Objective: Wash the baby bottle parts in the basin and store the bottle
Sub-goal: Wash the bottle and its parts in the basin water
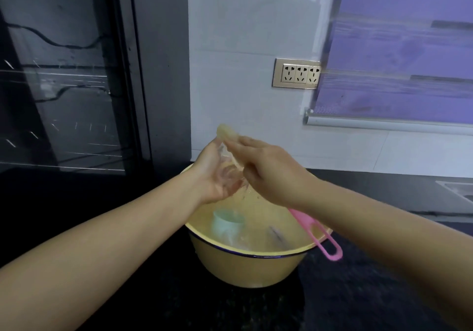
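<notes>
Head view over a yellow basin [245,269] on a black counter [107,292]. Both hands are raised together above the basin's far rim, closed on a clear bottle [226,152] held between them. The left hand [216,174] cups it from below with the palm turned up and the fingers curled. The right hand [271,169] lies over it, back to the camera, fingers reaching along its upper side and thumb beneath. A pale yellowish tip [224,131] of the bottle sticks out above the fingers; motion blur hides its exact shape. Inside the basin a light blue cap [227,224] lies near the left wall. A pink handle [320,236] leans across the right rim, its loop end outside. On the white wall behind: a triple socket [297,73] and a purple blind [399,49].
</notes>
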The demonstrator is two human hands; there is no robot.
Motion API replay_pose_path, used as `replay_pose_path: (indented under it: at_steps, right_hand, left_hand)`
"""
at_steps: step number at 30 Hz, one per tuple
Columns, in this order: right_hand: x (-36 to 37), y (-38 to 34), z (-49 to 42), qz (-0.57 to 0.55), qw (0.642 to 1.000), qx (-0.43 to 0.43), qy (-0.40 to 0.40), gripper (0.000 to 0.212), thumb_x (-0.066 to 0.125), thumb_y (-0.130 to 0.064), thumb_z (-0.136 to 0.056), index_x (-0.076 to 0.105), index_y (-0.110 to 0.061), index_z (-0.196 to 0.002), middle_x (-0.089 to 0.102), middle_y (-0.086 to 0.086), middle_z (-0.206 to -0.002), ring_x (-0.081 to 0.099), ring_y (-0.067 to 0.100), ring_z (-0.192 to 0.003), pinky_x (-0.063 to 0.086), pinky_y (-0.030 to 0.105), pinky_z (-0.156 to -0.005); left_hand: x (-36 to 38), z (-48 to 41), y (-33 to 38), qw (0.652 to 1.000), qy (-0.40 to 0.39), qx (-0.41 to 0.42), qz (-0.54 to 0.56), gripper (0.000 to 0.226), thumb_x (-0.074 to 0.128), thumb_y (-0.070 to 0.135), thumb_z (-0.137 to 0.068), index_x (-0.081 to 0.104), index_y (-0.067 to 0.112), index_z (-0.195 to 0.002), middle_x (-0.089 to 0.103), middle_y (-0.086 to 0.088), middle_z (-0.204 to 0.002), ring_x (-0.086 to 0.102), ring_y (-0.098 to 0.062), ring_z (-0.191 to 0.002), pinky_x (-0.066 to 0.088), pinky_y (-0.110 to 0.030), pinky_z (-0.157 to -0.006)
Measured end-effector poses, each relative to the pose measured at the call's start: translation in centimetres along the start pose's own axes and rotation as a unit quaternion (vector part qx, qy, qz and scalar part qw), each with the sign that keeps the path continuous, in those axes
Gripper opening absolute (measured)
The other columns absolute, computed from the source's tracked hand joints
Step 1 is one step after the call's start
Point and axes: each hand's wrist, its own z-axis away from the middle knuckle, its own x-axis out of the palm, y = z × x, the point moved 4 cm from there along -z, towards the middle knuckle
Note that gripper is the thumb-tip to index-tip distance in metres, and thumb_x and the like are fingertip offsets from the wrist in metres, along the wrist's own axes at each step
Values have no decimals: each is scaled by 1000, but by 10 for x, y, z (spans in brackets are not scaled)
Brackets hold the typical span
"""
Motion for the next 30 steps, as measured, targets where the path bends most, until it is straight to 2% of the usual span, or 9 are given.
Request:
replay_pose_path:
  at_steps: [3,7,11,16,20,22,24,27,30]
  right_hand:
    - [-9,17,-16,10,999,35,-5,54,40,0,-90,47,-20,-139,59,3,-124,56,14,-85,45,23,-82]
    - [-19,29,-10,-65,995,68,14,55,38,-1,-92,45,-27,-139,61,2,-115,53,0,-54,45,12,-58]
    - [-17,17,4,-130,989,63,9,59,37,4,-90,42,-24,-141,56,-2,-121,55,-2,-51,45,10,-53]
    - [-18,5,18,-118,993,22,-7,63,37,4,-88,41,-28,-141,53,-8,-125,55,-3,-61,52,19,-58]
    - [-11,10,10,-116,992,37,8,63,36,2,-89,37,-29,-144,43,-17,-140,55,-5,-71,48,11,-58]
    - [-12,15,4,-131,989,61,14,63,35,2,-91,34,-30,-145,35,-21,-146,54,-10,-65,46,8,-57]
    - [-16,20,-1,-138,987,81,8,64,34,1,-92,31,-32,-146,27,-23,-149,55,-3,-55,46,10,-56]
    - [-21,26,-7,-137,985,104,4,67,33,3,-92,26,-36,-146,21,-20,-153,57,8,-54,46,10,-57]
    - [-20,27,-9,-164,978,125,3,69,33,7,-91,26,-35,-146,24,-13,-154,55,-1,-49,44,8,-52]
  left_hand:
    - [-1,1,-1,1000,-4,-6,-11,52,46,64,-88,60,15,-99,65,-6,-63,67,-28,-60,39,-16,-32]
    - [2,0,1,999,-45,3,-4,67,41,72,-84,65,13,-102,67,-6,-62,68,-26,-60,45,-20,-42]
    - [1,0,4,998,-43,30,28,81,50,76,-76,57,13,-126,71,-9,-75,70,-29,-66,49,-20,-39]
    - [0,-1,8,995,-35,79,54,49,51,59,-87,63,11,-87,67,-5,-64,68,-22,-57,55,-30,-53]
    - [2,-1,8,995,-54,65,61,52,50,59,-87,66,9,-92,67,-7,-75,66,-21,-62,55,-28,-50]
    - [4,2,8,995,-72,55,44,57,46,63,-88,66,10,-97,66,-6,-79,64,-20,-68,54,-24,-46]
    - [4,3,7,994,-89,47,47,61,44,65,-88,65,8,-98,65,-7,-80,63,-21,-75,51,-23,-41]
    - [5,2,7,993,-102,39,50,61,44,65,-88,64,10,-107,69,-7,-82,67,-20,-70,54,-26,-46]
    - [4,2,8,993,-92,46,49,61,42,65,-89,65,11,-107,70,-9,-82,69,-20,-64,56,-28,-48]
